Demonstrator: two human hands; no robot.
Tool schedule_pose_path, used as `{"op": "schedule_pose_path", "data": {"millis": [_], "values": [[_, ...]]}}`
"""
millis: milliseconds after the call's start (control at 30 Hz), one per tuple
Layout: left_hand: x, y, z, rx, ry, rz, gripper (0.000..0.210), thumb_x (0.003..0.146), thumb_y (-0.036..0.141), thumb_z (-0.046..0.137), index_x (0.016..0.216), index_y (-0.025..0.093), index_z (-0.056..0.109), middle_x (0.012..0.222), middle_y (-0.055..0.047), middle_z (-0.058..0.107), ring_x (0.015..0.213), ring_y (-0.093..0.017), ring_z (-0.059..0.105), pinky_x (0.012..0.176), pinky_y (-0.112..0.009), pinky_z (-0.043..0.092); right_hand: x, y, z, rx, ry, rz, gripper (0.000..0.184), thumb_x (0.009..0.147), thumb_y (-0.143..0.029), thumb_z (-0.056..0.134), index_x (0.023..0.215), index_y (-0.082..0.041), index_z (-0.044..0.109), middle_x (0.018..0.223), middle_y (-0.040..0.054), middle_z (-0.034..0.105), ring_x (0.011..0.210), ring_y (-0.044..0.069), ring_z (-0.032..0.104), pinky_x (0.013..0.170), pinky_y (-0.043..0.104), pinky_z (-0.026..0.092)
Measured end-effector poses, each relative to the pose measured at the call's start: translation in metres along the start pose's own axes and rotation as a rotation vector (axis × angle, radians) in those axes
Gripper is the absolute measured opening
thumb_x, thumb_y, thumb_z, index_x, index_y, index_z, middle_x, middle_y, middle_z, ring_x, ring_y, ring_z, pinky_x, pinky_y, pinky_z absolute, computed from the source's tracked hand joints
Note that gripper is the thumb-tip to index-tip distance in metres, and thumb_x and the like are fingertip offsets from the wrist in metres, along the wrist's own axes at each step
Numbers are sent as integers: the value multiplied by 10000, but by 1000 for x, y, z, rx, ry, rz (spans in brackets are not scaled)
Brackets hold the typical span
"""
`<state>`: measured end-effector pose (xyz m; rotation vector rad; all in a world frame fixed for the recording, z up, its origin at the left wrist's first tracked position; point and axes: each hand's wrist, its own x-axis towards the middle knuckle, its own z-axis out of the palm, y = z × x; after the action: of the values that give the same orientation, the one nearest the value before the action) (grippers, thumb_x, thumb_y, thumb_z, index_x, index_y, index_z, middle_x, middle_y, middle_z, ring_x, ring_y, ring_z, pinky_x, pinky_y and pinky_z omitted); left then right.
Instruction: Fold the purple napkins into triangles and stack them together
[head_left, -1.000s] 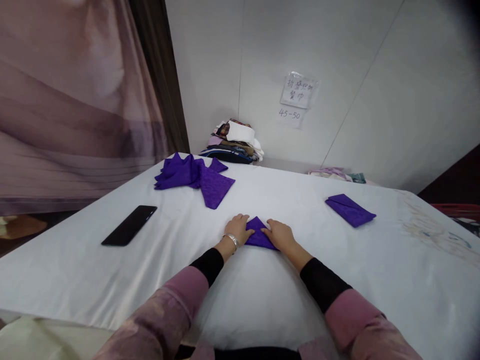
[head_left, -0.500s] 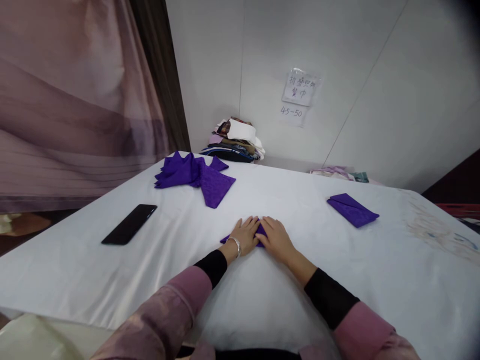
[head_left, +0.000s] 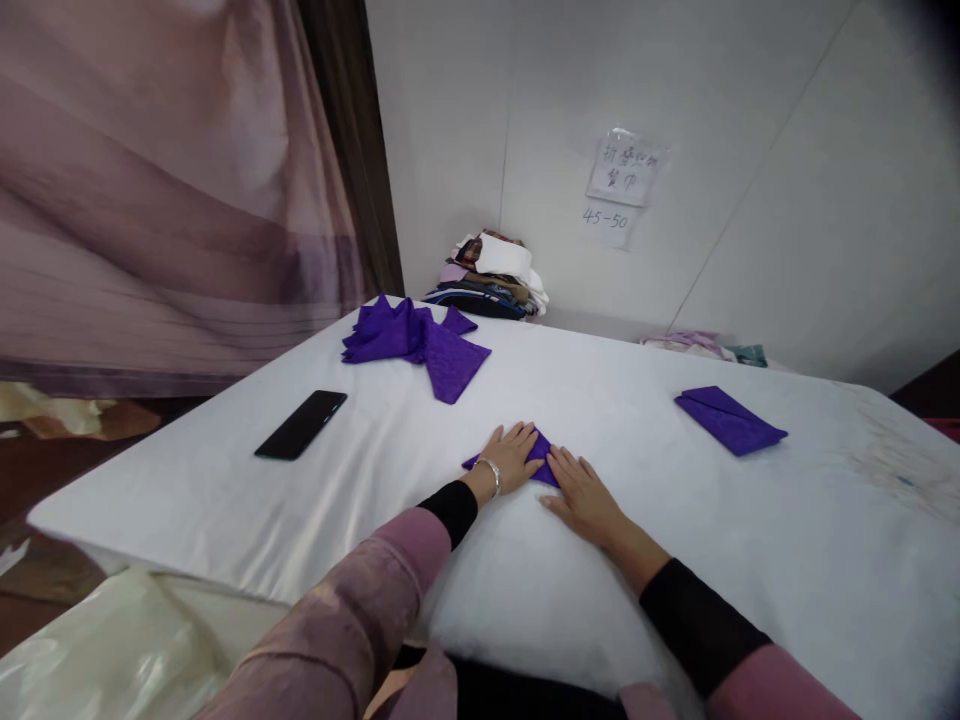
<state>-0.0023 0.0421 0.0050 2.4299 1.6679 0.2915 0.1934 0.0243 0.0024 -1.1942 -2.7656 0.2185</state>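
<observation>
A small folded purple cloth lies on the white-covered table in front of me, partly hidden under my fingers. My left hand rests flat across it with the fingers stretched out, a silver bracelet at the wrist. At the cloth's right edge is my right hand, open and flat, fingertips touching or just beside the fabric. Another folded purple cloth lies farther right. Toward the far left edge sits a loose heap of purple cloths, with one flat piece against it.
A black phone lies on the table's left side. Behind the far edge stand a stack of folded clothes and some pale fabric. A handwritten sign hangs on the wall, and a pink curtain hangs at left.
My right hand has slid rightward and toward me, off the top of the cloth to its right edge. My left hand stays on it. The view has shifted slightly left.
</observation>
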Motion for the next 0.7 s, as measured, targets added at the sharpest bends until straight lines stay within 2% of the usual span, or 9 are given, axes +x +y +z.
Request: {"op": "schedule_pose_path", "data": {"millis": [133, 267, 367, 467, 533, 700], "values": [[-10, 1, -7, -25, 23, -3, 617, 870, 525, 335, 1386, 190, 291, 1487, -77, 239, 1370, -232, 159, 1091, -482, 153, 0, 0, -1, 8, -13, 15, 705, 880, -583, 284, 1429, -147, 218, 1481, 101, 210, 1370, 234, 141, 1088, 466, 155], [-44, -21, -14, -66, 83, 0, 666, 812, 553, 462, 1361, 198, 339, 1464, -99, 293, 1357, -265, 201, 1089, -512, 150, 1, 1, 1, 22, -5, 11, 723, 874, -602, 270, 1439, -160, 180, 1489, 90, 190, 1372, 233, 130, 1089, 463, 148], [-78, -48, -19, -90, 154, -80, 547, 806, 450, 528, 1286, 198, 452, 1370, -105, 447, 1301, -272, 326, 1058, -498, 249, 0, 2, 1, 24, -18, 11, 732, 873, -613, 249, 1440, -154, 178, 1495, 78, 168, 1375, 229, 118, 1096, 449, 137], [-102, -63, -24, -135, 296, -97, 349, 805, 356, 549, 1124, 221, 587, 1187, -73, 600, 1142, -230, 499, 984, -424, 373, -1, 2, 0, 19, -18, 7, 729, 875, -613, 238, 1441, -158, 174, 1496, 75, 161, 1375, 230, 115, 1096, 448, 134], [-107, -62, -27, -156, 343, -129, 289, 791, 325, 569, 1057, 221, 617, 1084, -60, 640, 1034, -209, 551, 922, -385, 420, -1, 2, 0, 14, -14, 5, 726, 876, -612, 234, 1441, -159, 176, 1495, 78, 164, 1374, 233, 119, 1096, 451, 134], [-95, -45, -34, -142, 289, -213, 199, 776, 283, 583, 958, 221, 634, 925, -28, 657, 903, -195, 563, 839, -343, 434, -1, 2, 1, 6, -11, -1, 718, 879, -606, 230, 1444, -166, 163, 1495, 82, 168, 1374, 238, 116, 1092, 460, 143]]}}
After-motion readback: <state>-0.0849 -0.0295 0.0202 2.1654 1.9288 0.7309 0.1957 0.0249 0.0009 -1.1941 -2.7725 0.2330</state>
